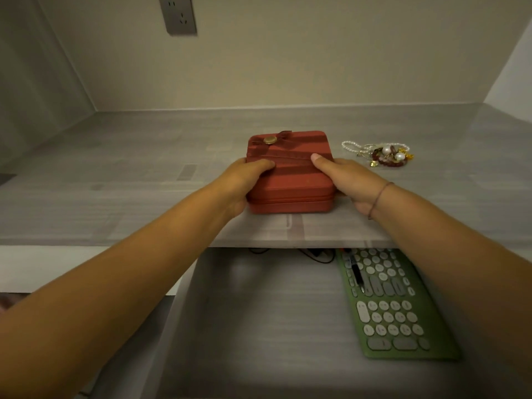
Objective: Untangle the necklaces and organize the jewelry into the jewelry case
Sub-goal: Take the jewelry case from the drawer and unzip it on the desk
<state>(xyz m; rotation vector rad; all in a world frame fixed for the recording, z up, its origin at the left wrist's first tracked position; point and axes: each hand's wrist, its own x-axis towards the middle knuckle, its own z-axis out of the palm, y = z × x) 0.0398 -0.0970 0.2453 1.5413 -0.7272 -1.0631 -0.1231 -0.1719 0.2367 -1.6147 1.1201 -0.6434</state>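
A closed red jewelry case with a bow and a gold button on its lid sits on the grey shelf, near the front edge. My left hand grips its left side, thumb on the lid. My right hand grips its right side, thumb also on top. To the right of the case, apart from it, lies a tangled heap of jewelry: a white pearl strand, dark red beads, big pearls and gold bits.
A green keyboard with a pen on it lies on the lower desk surface at the right, with cables under the shelf edge. A wall socket is on the back wall. Walls close the shelf at left and right.
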